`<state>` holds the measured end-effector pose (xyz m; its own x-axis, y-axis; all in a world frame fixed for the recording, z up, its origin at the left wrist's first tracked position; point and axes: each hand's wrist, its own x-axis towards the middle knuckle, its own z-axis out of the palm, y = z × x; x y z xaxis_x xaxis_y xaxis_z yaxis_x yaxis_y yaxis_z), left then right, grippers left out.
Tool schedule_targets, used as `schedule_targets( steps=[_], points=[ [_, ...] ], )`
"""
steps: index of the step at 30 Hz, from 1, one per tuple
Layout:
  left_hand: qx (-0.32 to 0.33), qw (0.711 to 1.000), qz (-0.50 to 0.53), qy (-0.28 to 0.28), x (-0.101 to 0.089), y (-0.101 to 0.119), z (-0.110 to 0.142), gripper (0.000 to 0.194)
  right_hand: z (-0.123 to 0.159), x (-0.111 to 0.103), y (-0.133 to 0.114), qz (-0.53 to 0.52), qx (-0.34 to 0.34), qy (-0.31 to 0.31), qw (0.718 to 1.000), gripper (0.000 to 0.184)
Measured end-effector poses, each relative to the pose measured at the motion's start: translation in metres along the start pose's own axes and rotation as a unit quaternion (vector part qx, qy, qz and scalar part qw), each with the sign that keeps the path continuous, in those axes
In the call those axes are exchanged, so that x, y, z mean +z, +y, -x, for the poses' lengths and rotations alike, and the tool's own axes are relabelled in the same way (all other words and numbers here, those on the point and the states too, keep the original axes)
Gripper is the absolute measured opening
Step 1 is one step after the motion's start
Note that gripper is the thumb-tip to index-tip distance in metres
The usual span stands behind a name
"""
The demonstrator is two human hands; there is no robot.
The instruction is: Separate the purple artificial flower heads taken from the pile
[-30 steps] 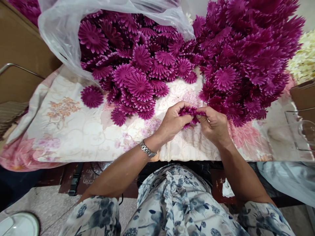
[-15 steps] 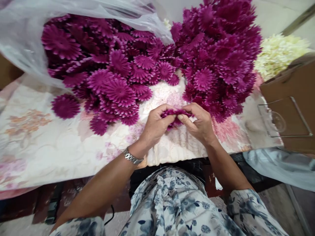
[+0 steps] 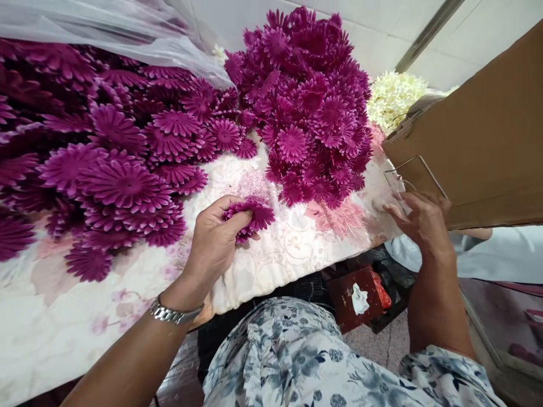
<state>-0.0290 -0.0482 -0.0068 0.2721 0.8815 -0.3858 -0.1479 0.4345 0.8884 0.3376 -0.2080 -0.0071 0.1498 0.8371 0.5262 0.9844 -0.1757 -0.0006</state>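
Observation:
My left hand (image 3: 214, 240) is closed on a small stack of magenta fabric flower petals (image 3: 252, 216), held just above the floral tablecloth (image 3: 275, 254). My right hand (image 3: 419, 223) has reached to the right table edge, with its fingers at a clear plastic tray (image 3: 405, 183) beside a cardboard box (image 3: 470, 141); whether it grips the tray is unclear. A heap of loose magenta petals (image 3: 110, 164) lies to the left, spilling out of a clear plastic bag (image 3: 127, 34). A tall mound of assembled magenta flowers (image 3: 309, 107) stands behind the hands.
A pile of cream-white flowers (image 3: 394, 96) sits at the back right behind the box. Below the table edge lies a red box with white tissue (image 3: 358, 297). My lap in blue-flowered cloth (image 3: 297, 362) fills the bottom. A white tiled wall (image 3: 382, 28) is behind.
My right hand let go of the petals and moved right to the clear tray. My left hand kept the petals. The view swung to the right.

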Motion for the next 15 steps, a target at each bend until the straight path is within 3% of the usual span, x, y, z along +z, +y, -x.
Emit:
schedule_targets(
  steps=[6,8,11,15],
  points=[
    [0.014,1.000,0.015,-0.007,-0.001,-0.001,0.000,0.018,-0.014,0.005,-0.005,-0.099,-0.026,-0.118,0.988,0.027],
    [0.016,1.000,0.016,-0.009,-0.001,0.000,0.000,0.018,-0.018,0.000,-0.004,-0.112,-0.022,-0.128,0.985,0.028],
    [0.012,1.000,0.020,-0.015,-0.002,-0.001,-0.001,0.016,-0.019,-0.013,-0.004,-0.105,0.031,-0.093,0.990,0.026],
    [0.007,0.999,0.035,-0.036,-0.004,-0.006,-0.002,0.014,-0.020,-0.028,-0.013,0.010,0.101,0.061,0.993,0.010]
  ],
)
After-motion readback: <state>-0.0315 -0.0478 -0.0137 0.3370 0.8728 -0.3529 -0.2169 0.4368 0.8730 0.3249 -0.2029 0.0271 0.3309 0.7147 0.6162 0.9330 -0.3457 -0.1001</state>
